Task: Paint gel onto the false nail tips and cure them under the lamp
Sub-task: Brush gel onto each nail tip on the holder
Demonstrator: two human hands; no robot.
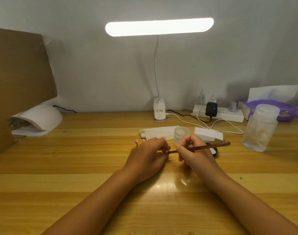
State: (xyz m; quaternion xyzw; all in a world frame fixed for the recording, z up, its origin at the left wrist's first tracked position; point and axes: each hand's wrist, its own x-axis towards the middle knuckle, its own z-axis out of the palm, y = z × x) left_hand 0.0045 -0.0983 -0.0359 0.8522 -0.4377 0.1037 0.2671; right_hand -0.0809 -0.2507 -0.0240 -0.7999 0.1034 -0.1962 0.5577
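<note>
Hands close together
My right hand (194,154) grips the brush (211,145); my left hand (147,156) pinches a nail tip (166,152), resting mid-surface (77,167).

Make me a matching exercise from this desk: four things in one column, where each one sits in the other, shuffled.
Things:
1 curing lamp
2 brush
3 tissue pack
4 small jar

Places:
A far right
B far left
C just behind the right hand
D gripped in that hand

Pairs: 1-B, 2-D, 3-A, 4-C
</note>
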